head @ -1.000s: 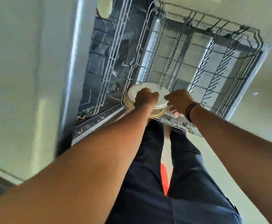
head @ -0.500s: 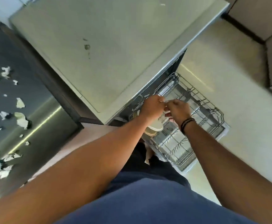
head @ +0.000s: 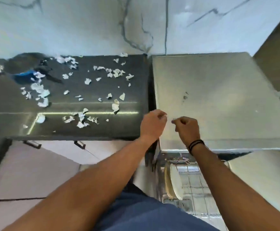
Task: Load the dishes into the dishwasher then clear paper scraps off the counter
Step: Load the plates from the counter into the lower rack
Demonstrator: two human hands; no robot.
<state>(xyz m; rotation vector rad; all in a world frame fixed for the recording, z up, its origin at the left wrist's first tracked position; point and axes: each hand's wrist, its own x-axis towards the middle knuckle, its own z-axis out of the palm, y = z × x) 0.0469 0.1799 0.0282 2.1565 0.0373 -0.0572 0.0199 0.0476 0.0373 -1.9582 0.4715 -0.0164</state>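
Marble wall behind; dark desk [head: 102, 127] is littered with paper scraps [head: 79, 90]. Plates [head: 173, 181] stand in the dishwasher rack [head: 192, 177] below. Left hand [head: 152, 125] and right hand [head: 186, 129]: fingers curled, apparently holding nothing. Next: sweep scraps into one pile, then lift. Versus 0.5 s ago, both hands have left the plates and risen to desk height.

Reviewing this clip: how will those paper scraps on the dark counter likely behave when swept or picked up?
The paper scraps look torn, crumpled and thin, so probably very light and floppy, prone to scattering or fluttering if pushed fast. The dark counter looks glossy, so they should slide easily. The tiniest bits may be hard to pinch; gathering them into a pile seems easier.
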